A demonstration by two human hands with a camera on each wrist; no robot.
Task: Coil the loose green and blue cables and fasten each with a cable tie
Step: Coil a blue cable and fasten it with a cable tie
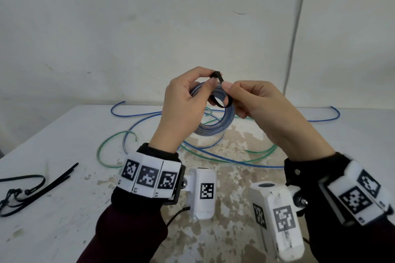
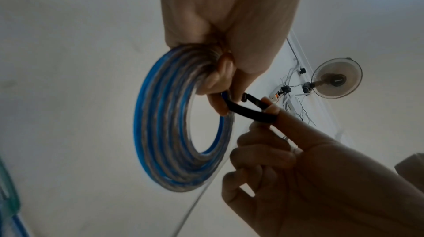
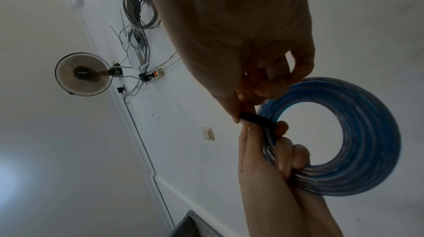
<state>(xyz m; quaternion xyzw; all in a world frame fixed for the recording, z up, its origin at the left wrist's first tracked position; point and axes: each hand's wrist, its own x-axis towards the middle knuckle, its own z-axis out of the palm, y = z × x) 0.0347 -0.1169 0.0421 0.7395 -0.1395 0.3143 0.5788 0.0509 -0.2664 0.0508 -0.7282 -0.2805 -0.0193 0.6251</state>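
Held above the table (image 1: 64, 134) at twelve o'clock, the left hand (image 1: 181, 102) gripped the blue coil (image 1: 215, 126) while the right hand (image 1: 256, 102) pinched the cable tie (image 1: 220, 92), best pulled snug steadily.

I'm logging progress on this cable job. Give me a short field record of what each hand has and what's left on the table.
left hand: holds blue coil and the tie's head end
right hand: pinches black cable tie, looped round the coil
tie state: not drawn tight
table: loose green cable, loose blue cable, spare ties at left
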